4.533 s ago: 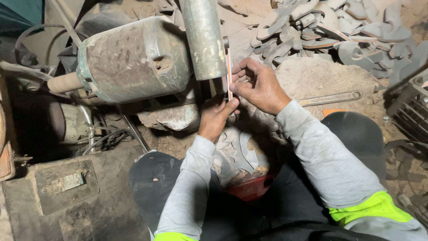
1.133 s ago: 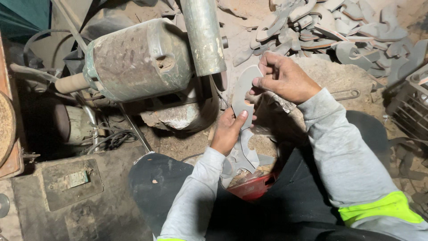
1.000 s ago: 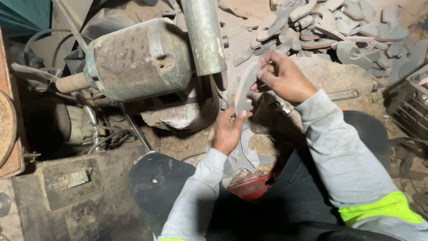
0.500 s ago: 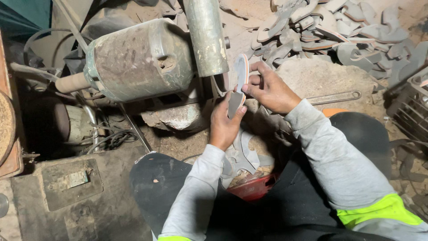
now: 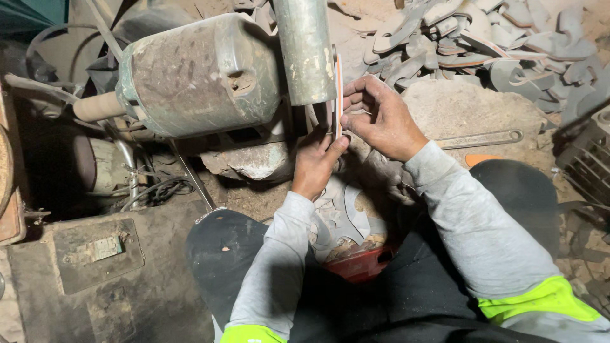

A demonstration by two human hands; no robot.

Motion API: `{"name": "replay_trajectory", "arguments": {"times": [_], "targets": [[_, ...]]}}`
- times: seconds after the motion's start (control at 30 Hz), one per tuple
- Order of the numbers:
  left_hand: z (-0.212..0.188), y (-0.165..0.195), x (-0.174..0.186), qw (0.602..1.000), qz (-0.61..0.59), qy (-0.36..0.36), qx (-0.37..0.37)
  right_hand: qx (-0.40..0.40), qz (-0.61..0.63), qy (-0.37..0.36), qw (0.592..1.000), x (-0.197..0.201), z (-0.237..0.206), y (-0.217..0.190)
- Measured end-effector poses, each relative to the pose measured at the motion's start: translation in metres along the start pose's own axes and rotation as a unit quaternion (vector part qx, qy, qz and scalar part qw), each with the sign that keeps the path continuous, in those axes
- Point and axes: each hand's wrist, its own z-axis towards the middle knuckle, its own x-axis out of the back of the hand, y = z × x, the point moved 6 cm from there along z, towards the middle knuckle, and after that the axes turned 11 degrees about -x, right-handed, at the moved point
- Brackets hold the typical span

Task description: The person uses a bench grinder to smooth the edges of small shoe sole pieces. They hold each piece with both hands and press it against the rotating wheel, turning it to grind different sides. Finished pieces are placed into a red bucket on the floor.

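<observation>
A thin flat blank (image 5: 338, 95), pale with an orange face, is held on edge and upright, just beside the vertical grey drum (image 5: 305, 51) of the grinder; whether it touches the drum cannot be told. The left hand (image 5: 316, 162) is set below the blank, fingertips closed on its lower end. The right hand (image 5: 380, 117) is set to the right of it, thumb and fingers pinched on its upper and middle part. Both hands are thus clasped on the same piece.

The motor housing (image 5: 200, 73), large, rounded and rusty green, is seen left of the drum, with a stub shaft (image 5: 95, 107) projecting from its left end. Cables (image 5: 159, 189) are noted below it, on the dirty floor (image 5: 146, 298).

A red bowl (image 5: 359, 263) is seen between the person's knees, under the forearms; cut flat pieces (image 5: 343, 213) are stacked in it. Grey sleeves (image 5: 470, 222) with yellow-green bands are worn.

A heap of similar cut pieces (image 5: 483, 44) is noted at upper right, well apart from the hands. A mound of dust (image 5: 470, 108) lies beside the right wrist, and a long spanner (image 5: 480, 138) rests at its near edge. A dark crate (image 5: 584, 159) is partly seen at the right margin
</observation>
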Motion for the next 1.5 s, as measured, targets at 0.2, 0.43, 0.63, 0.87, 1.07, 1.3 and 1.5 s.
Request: {"name": "replay_trajectory", "arguments": {"times": [0.2, 0.43, 0.63, 0.87, 1.07, 1.3, 1.5], "targets": [[0.002, -0.002, 0.002, 0.999, -0.016, 0.01, 0.029, 0.029, -0.013, 0.003, 0.999, -0.003, 0.002, -0.006], [-0.001, -0.011, 0.006, 0.998, -0.043, 0.019, 0.051, 0.018, -0.013, 0.006, 1.0, -0.004, 0.003, -0.004], [-0.011, -0.031, 0.01, 0.992, -0.081, 0.031, 0.093, 0.031, -0.027, -0.022, 0.999, -0.006, 0.002, 0.004], [-0.007, -0.021, 0.01, 0.997, 0.045, 0.001, 0.06, 0.004, 0.015, -0.056, 0.998, 0.004, 0.002, 0.009], [0.004, 0.007, 0.002, 0.997, -0.068, -0.007, 0.035, 0.025, -0.018, -0.02, 0.999, 0.0, 0.004, -0.002], [0.005, 0.005, 0.002, 0.994, -0.095, -0.006, 0.052, 0.007, -0.021, -0.012, 1.0, -0.001, 0.009, -0.005], [-0.01, -0.016, 0.006, 0.988, -0.102, -0.004, 0.114, 0.022, -0.032, -0.01, 0.999, -0.007, 0.001, -0.003]]}}
